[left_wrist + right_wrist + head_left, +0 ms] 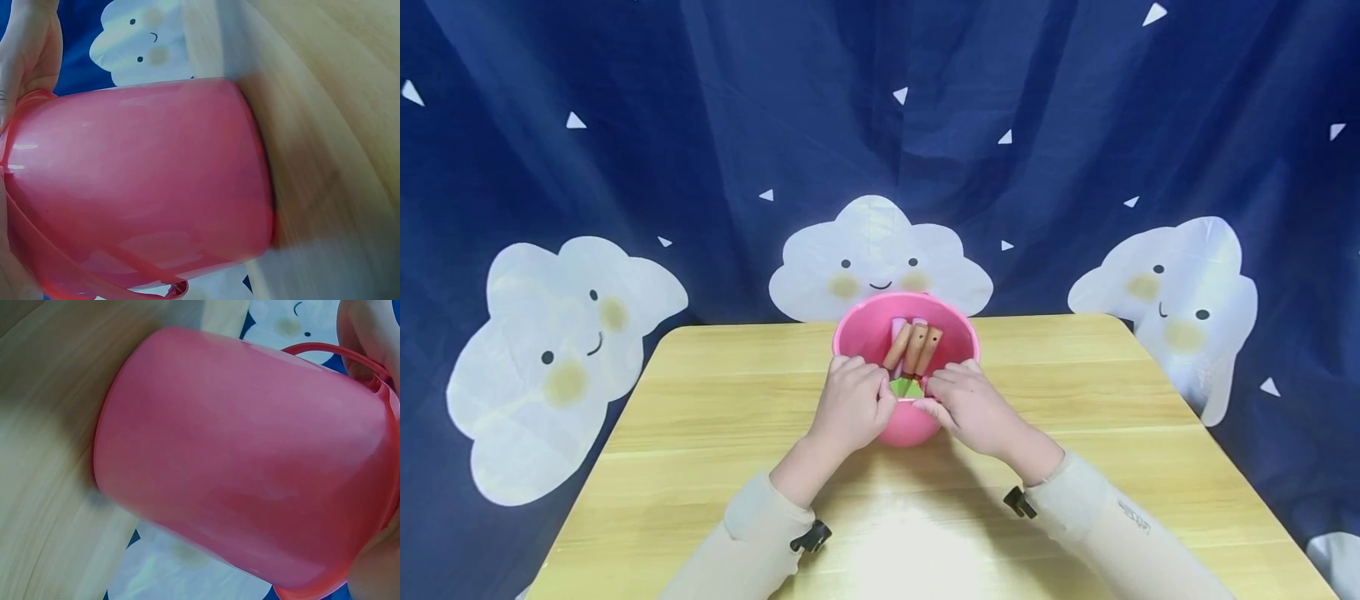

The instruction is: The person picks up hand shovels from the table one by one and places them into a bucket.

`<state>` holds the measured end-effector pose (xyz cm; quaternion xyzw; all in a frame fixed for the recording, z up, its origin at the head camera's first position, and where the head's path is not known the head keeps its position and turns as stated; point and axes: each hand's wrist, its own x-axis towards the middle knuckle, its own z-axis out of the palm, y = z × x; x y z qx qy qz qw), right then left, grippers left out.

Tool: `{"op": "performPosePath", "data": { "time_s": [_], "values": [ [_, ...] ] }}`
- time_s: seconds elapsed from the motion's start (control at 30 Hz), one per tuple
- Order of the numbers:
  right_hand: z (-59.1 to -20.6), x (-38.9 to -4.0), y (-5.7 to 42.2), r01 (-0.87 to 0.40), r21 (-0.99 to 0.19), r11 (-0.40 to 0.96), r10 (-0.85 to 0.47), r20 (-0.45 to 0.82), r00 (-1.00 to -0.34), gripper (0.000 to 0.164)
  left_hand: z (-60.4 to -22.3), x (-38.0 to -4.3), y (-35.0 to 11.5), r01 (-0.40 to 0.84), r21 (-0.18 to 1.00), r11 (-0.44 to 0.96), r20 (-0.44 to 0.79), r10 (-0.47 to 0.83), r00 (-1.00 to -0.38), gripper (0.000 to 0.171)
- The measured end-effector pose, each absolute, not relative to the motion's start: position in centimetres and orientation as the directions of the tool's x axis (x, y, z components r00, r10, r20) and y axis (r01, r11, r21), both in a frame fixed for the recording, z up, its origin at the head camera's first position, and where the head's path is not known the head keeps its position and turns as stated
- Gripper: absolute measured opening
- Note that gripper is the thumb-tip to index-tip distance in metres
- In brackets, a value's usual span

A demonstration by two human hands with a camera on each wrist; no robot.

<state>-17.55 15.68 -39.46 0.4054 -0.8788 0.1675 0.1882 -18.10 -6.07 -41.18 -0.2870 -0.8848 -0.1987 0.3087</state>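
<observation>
A pink bucket (910, 428) is at the middle of the table, toward its far side. My left hand (853, 404) grips the rim at the near left, fingers curled over it. At the near right, my right hand (976, 408) holds the same rim with its thumb on the outside. Between the hands, several brown handles (915, 350) lean inside the bucket beside purple pieces and a green piece (907, 388); their lower parts are hidden. In the right wrist view the bucket's carrying handle (319, 348) hangs near the rim. The bucket's bottom is right at the table top in both wrist views.
The light wooden table (722, 408) spreads around the bucket. Behind it hangs a dark blue curtain (820, 100) printed with smiling clouds and small white triangles. Each pale sleeve has a black clip near the wrist, and bright glare lies on the table's near part.
</observation>
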Motion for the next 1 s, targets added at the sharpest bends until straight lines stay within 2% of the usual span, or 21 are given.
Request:
{"op": "performPosePath", "data": {
  "time_s": [0.33, 0.87, 0.93, 1.0],
  "values": [
    [-39.51, -17.39, 15.68, -0.779, -0.138, 0.612, -0.648, 0.477, -0.594, 0.06, -41.3, -18.02, -6.08, 0.64, 0.152, 0.753, 0.667, 0.4, -0.629, 0.026],
    [-39.46, -17.41, 15.51, -0.775, -0.113, 0.621, -0.659, 0.46, -0.595, 0.061, -40.97, -17.86, -6.66, 0.64, 0.181, 0.747, 0.618, 0.42, -0.665, 0.025],
    [-39.44, -17.37, 15.56, -0.775, -0.115, 0.621, -0.66, 0.456, -0.597, 0.059, -40.85, -17.75, -6.71, 0.641, 0.189, 0.744, 0.603, 0.428, -0.674, 0.025],
    [-39.4, -17.33, 15.6, -0.775, -0.119, 0.621, -0.659, 0.456, -0.598, 0.049, -40.67, -17.61, -6.74, 0.643, 0.197, 0.74, 0.586, 0.437, -0.682, 0.025]
  ]
}}
